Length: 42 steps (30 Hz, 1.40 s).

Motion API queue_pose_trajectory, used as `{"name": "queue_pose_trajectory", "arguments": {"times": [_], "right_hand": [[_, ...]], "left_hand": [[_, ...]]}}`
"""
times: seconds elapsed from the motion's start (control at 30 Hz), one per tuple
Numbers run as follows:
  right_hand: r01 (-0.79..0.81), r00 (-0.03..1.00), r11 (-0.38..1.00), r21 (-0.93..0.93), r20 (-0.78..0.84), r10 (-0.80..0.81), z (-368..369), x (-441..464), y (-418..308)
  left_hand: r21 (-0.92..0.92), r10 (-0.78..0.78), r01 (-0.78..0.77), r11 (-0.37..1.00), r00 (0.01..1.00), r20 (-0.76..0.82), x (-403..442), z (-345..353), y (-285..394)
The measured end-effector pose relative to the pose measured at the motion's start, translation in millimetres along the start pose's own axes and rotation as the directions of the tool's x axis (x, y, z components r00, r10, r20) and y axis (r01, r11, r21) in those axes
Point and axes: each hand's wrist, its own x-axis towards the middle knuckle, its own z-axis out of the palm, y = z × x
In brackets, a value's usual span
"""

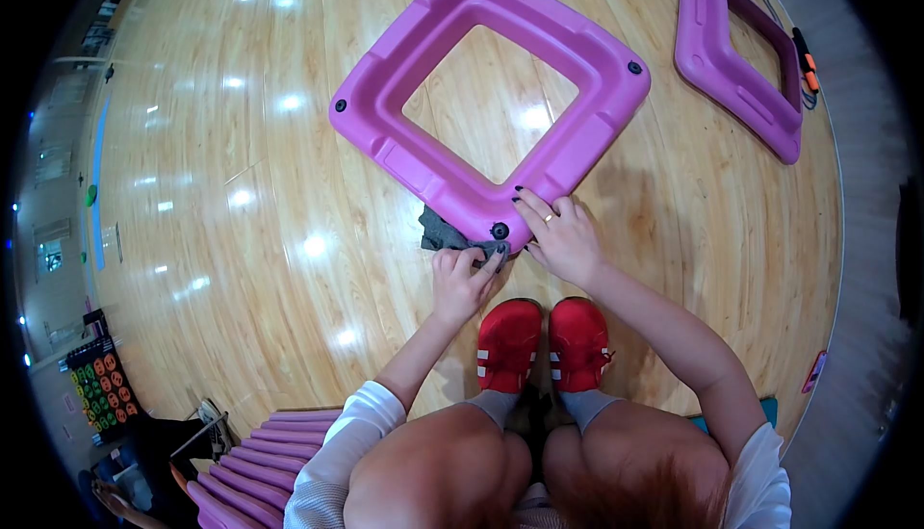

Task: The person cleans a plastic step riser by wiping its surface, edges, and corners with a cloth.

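Left hand [464,283] curled, right hand [568,245] with fingers [535,206] extended, both arms [679,336] reaching forward.

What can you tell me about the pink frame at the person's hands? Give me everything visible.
The pink frame is a square ring with an open centre and rounded corners, apparently moulded plastic, with stepped sides and a dark round fitting at each corner. It sits diamond-wise over the wood-look floor, one corner towards the person. The right hand touches that corner; the left hand holds a grey cloth at its edge.
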Motion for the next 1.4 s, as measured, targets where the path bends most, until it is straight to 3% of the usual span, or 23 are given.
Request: {"name": "queue_pose_trajectory", "arguments": {"times": [0.07,0.23,0.3,0.4,0.5,0.87,0.97,1.03,1.2,1.4], "right_hand": [[-0.005,1.0,1.0,0.001,0.002,0.005,-0.4,-0.1,-0.2],[0.004,1.0,1.0,-0.007,-0.027,-0.004,5.5,-1.6,1.8],[0.006,0.999,1.0,-0.009,-0.031,-0.006,7.3,-1.3,2.2],[0.006,0.999,1.0,-0.009,-0.047,-0.006,6.6,-1.0,2.6],[0.018,1.0,0.999,-0.034,-0.012,-0.019,5.5,-1.4,3.7],[0.014,1.0,0.999,-0.035,-0.001,-0.014,1.3,-1.1,2.4],[0.009,1.0,0.999,-0.044,0.004,-0.009,4.2,-1.8,3.1],[0.01,1.0,0.999,-0.043,-0.005,-0.011,4.8,-1.8,4.0],[0.014,1.0,1.0,-0.022,-0.015,-0.015,4.9,-1.2,2.8],[0.008,1.0,1.0,-0.029,-0.002,-0.008,3.3,-1.1,2.3]], "left_hand": [[0.028,0.076,-0.075,0.997,0.997,-0.014,0.2,-0.7,-0.7],[-0.044,-0.128,0.123,0.991,0.98,-0.154,42.0,-16.0,9.6],[-0.048,-0.112,0.105,0.993,0.978,-0.174,53.0,-10.6,10.8],[-0.003,0.034,-0.035,0.999,0.999,-0.022,50.2,2.9,11.3],[0.044,0.104,-0.101,0.994,0.993,-0.056,33.0,11.9,7.4],[0.083,0.114,-0.113,0.99,0.993,-0.014,10.1,-0.5,-11.4],[0.095,0.09,-0.09,0.991,0.996,-0.004,2.8,-4.5,-18.3],[0.156,-0.004,0.009,0.988,1.0,-0.031,-0.7,-7.3,-25.4],[0.064,-0.172,0.176,0.982,0.983,-0.069,18.2,-16.2,-35.1],[-0.053,-0.108,0.108,0.993,0.994,-0.001,48.3,-6.6,-15.7]]}}
